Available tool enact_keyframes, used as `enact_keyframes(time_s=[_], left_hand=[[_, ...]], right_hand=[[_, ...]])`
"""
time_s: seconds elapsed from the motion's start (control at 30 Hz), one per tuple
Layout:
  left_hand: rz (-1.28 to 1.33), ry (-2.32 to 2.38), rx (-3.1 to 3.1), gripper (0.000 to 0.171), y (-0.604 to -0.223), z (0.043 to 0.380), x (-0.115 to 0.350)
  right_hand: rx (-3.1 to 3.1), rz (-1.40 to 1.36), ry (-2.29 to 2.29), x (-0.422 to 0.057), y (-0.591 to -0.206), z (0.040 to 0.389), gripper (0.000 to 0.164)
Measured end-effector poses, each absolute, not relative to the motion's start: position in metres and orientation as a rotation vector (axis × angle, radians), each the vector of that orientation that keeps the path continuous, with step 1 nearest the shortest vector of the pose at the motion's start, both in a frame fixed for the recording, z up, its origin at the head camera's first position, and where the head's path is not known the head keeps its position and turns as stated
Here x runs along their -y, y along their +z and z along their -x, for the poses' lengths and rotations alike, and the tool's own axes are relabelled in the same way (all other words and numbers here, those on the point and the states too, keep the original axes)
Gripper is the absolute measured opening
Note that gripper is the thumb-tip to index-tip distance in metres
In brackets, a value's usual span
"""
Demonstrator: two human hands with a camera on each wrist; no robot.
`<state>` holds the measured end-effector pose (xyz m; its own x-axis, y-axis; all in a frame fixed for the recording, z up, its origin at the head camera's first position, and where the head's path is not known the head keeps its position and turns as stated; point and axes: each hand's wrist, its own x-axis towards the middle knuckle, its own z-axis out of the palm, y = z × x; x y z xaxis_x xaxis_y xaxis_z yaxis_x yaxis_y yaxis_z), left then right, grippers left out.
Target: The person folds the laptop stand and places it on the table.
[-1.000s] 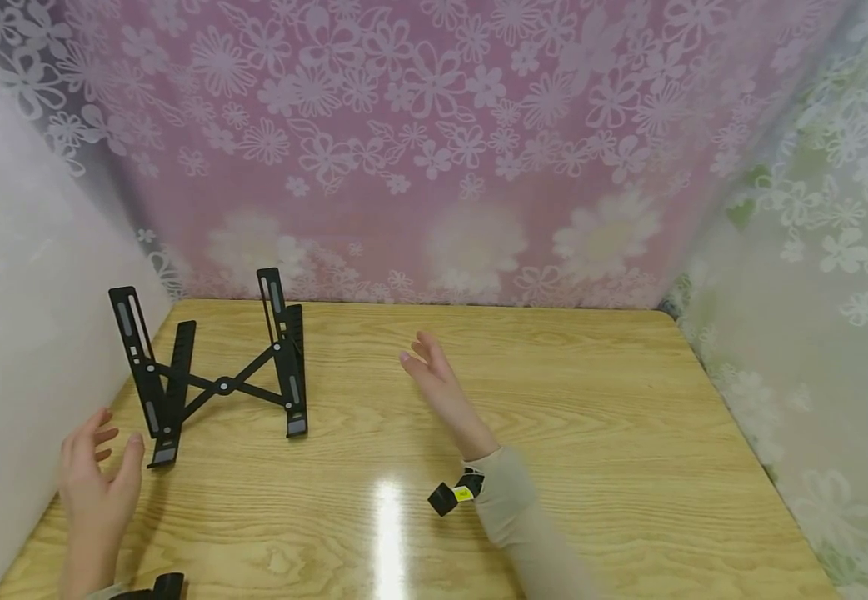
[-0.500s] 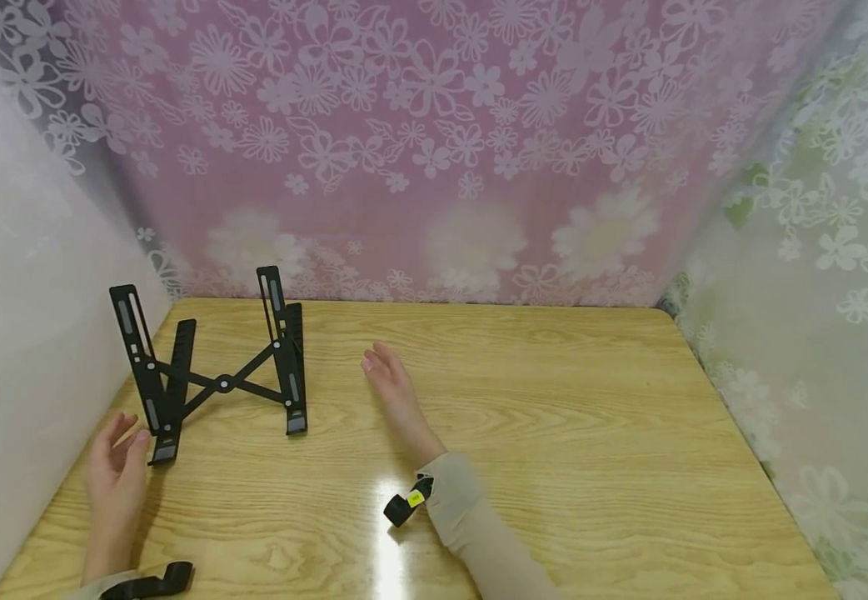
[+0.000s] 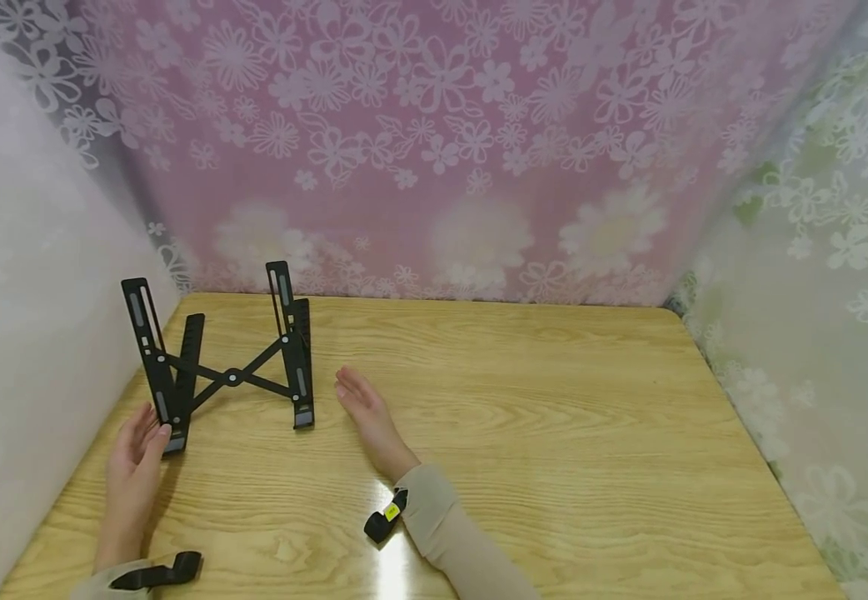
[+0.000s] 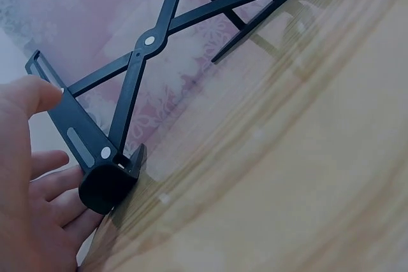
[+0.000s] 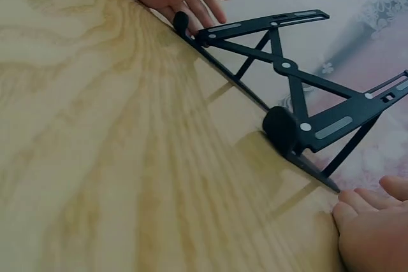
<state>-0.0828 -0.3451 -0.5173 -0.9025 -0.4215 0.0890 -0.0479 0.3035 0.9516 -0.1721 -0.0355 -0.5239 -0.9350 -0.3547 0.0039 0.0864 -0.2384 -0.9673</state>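
Note:
A black folding laptop stand (image 3: 233, 377) stands unfolded on the left part of the table, its crossed bars spread between two slanted side arms. My left hand (image 3: 136, 471) is at its front left foot, fingers loosely extended along the outer side. In the left wrist view the thumb of that hand (image 4: 38, 221) overlaps the side arm of the stand (image 4: 150, 41); whether it touches cannot be told. To the right of the stand, my right hand (image 3: 376, 425) is held with fingers extended, a small gap away. The right wrist view shows both hands flanking the stand (image 5: 286, 65).
The wooden table (image 3: 554, 417) extends far to the right of the stand. Floral curtains (image 3: 441, 125) hang behind it and along both sides, the left one (image 3: 44, 275) close to the left hand. Black wrist cameras (image 3: 384, 523) are strapped over the sleeves.
My right hand has moved left and slightly toward me, up beside the stand. The left hand has moved right to the stand's left foot. The stand keeps its place and shape.

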Motion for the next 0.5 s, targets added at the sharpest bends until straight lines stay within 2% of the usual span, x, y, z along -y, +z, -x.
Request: enact_keyframes(time_s=[0.3,0.5], left_hand=[[-0.425,-1.618,2.251,0.057,-0.5176,0.0823,0.3441],[-0.421,-1.567,2.258,0.055,-0.5171,0.0821,0.3413]], right_hand=[[-1.745,0.422,-2.191,0.0399,-0.5275,0.1690,0.054],[-1.812,0.587,-2.165,0.0440,-0.5276,0.1714,0.041]])
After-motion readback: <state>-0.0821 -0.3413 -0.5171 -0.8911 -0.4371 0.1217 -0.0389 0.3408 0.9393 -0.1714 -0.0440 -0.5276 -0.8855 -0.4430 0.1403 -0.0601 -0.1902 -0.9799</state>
